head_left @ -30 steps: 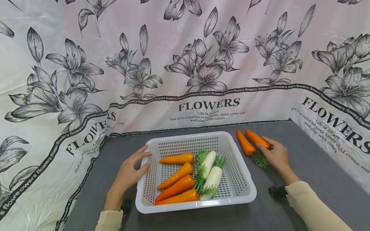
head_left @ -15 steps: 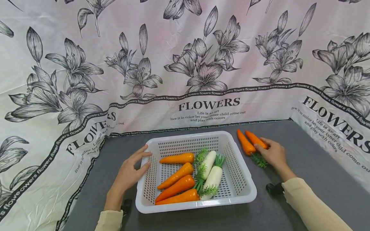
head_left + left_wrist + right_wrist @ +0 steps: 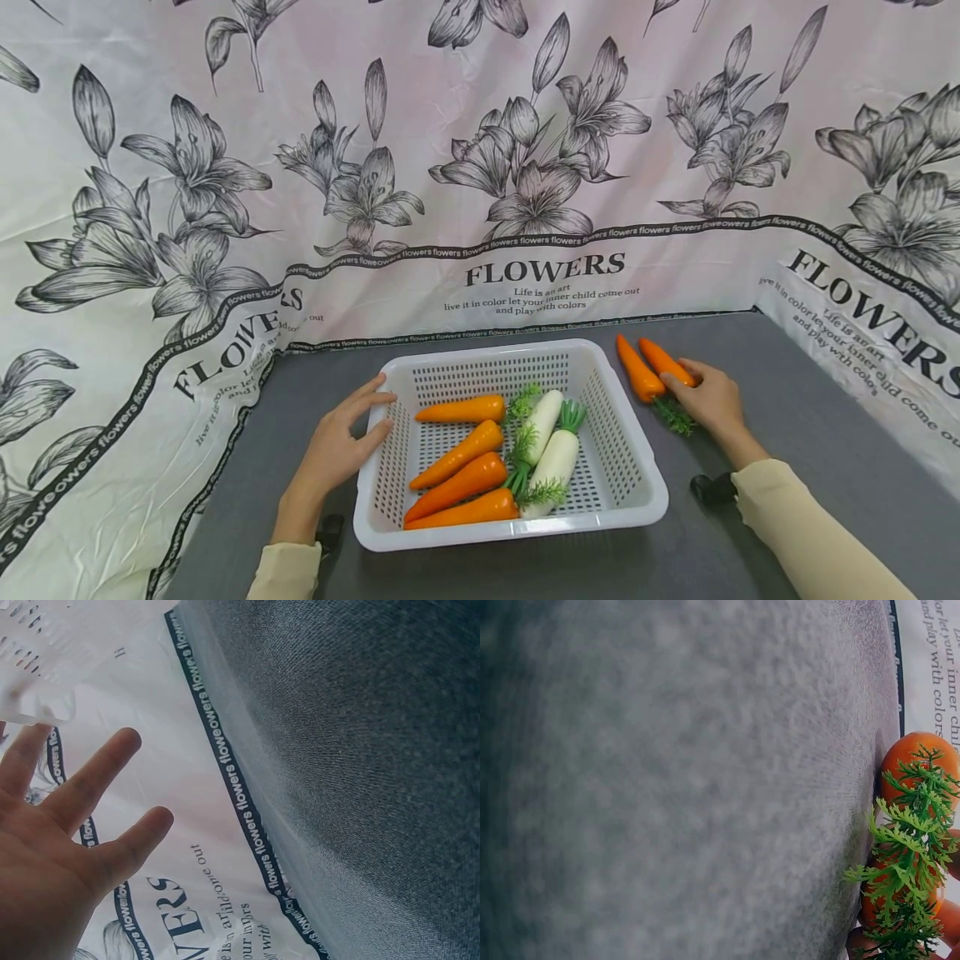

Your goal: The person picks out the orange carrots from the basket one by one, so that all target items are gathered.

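At the right of the head view my right hand (image 3: pixel 712 406) pinches an orange carrot (image 3: pixel 664 361) by its thick end, thumb on one side and fingers on the other. A second carrot (image 3: pixel 637 369) with a feathery green top (image 3: pixel 673 416) lies close alongside. In the right wrist view green leaves (image 3: pixel 909 855) cover much of the orange ends, and fingertips (image 3: pixel 949 926) show at the edge. My left hand (image 3: pixel 330 446), fingers spread, rests at the left rim of a white perforated basket (image 3: pixel 510 533). Left wrist view shows that hand (image 3: pixel 56 840) beside the basket's wall (image 3: pixel 45 660).
Inside the basket lie several carrots (image 3: pixel 457 457) on the left and two white radishes (image 3: pixel 555 458) with green tops on the right. The grey table (image 3: pixel 780 392) ends at a white flower-print cloth (image 3: pixel 540 275) behind and at both sides.
My right hand has shifted slightly left with its carrot, bringing it a little nearer the other carrot. My left hand and the basket have stayed in place.
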Available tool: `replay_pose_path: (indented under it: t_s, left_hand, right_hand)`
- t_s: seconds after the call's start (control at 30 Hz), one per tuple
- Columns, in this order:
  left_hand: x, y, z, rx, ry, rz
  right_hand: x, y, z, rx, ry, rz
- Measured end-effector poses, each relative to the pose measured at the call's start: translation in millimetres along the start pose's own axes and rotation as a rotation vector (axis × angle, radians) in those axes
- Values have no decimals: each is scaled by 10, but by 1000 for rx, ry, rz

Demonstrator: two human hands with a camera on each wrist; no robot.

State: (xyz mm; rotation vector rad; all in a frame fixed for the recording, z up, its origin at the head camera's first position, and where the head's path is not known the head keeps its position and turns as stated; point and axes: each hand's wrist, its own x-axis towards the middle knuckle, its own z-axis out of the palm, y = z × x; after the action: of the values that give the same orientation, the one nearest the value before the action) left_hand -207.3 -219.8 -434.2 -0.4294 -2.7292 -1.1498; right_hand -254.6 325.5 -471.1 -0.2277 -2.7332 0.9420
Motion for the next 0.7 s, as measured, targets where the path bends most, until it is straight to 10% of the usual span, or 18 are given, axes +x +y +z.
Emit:
replay_pose_path:
  t_s: [0.7]
  left_hand:
    - [5,19,0,6,-4,-21]
  right_hand:
    - [11,-18,-114,-2,-45,-27]
